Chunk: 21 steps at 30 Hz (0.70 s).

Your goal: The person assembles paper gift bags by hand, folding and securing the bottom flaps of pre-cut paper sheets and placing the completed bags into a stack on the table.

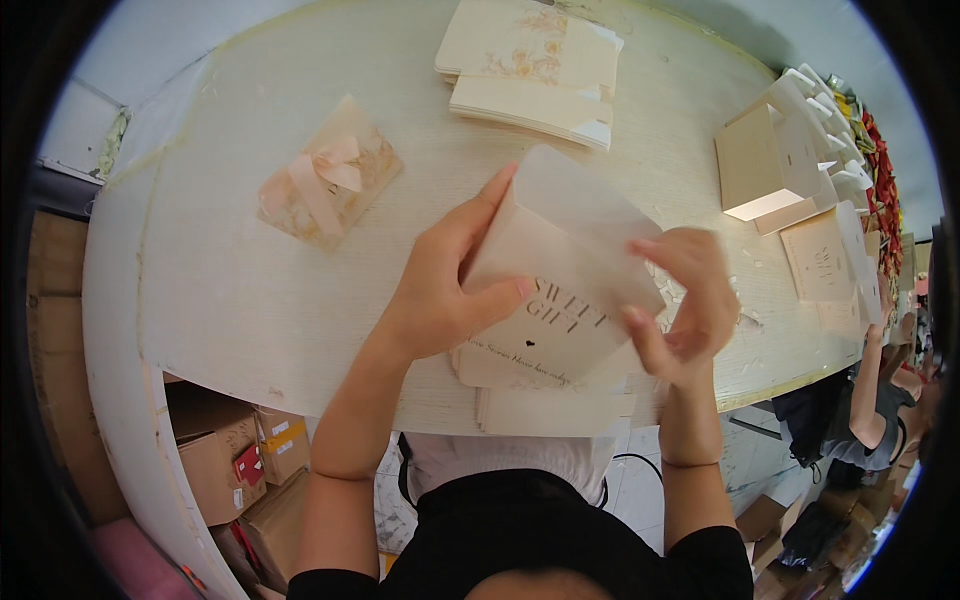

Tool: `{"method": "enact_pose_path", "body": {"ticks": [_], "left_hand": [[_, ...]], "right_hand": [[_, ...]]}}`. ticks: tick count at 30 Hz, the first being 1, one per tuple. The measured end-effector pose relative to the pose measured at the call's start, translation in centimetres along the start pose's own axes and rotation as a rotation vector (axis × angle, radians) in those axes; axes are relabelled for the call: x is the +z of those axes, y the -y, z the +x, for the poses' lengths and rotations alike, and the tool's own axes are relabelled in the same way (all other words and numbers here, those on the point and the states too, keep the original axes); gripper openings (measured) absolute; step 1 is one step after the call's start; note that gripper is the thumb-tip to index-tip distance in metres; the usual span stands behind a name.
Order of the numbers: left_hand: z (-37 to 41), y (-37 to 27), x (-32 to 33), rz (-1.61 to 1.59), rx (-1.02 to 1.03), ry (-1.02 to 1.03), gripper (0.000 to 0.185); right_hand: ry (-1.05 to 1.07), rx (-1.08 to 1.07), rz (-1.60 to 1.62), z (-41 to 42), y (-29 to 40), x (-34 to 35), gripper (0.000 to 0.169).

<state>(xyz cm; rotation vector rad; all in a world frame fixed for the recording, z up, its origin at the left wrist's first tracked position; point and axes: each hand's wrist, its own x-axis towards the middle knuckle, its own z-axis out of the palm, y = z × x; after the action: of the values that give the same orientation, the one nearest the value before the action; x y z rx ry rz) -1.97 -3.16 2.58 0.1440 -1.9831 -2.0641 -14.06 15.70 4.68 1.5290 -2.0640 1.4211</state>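
My left hand [457,277] grips the left side of a cream paper gift box [555,255] printed with dark lettering and a small heart, its thumb across the front. My right hand [686,300] is blurred at the box's right edge, thumb and fingers apart; whether it touches the box is unclear. The pale top flap stands out from the body. Beneath lies a stack of flat cream card blanks [555,411] at the table's near edge. To the left rests a floral box with a pink ribbon bow [328,180].
Flat floral card blanks [525,112] are stacked at the table's [225,300] far side. Several cream boxes [757,161] stand at the right, near red and yellow items [881,172]. Cardboard boxes [217,457] sit under the table. A co-worker [874,420] is at the far right.
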Motion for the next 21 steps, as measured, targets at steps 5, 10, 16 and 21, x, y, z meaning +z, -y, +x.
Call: {"method": "enact_pose_path", "body": {"ticks": [5,10,16,21], "left_hand": [[0.1,-1.1,0.6,0.062,-0.129,0.083,0.075],[0.1,-1.3,-0.5,-0.320,0.011,0.128,0.077],[0.2,-0.8,-0.2,0.040,0.203,0.146,0.068],[0.3,-0.1,-0.3,-0.231,0.163,0.090,0.061]], "right_hand": [[0.122,0.414,0.389,-0.3,1.4,0.0,0.028],[-0.084,0.473,0.270,-0.3,1.4,-0.1,0.029],[-0.019,0.514,0.292,-0.2,1.3,0.0,0.038],[0.139,0.522,0.951,-0.3,-0.4,-1.4,0.035]]}}
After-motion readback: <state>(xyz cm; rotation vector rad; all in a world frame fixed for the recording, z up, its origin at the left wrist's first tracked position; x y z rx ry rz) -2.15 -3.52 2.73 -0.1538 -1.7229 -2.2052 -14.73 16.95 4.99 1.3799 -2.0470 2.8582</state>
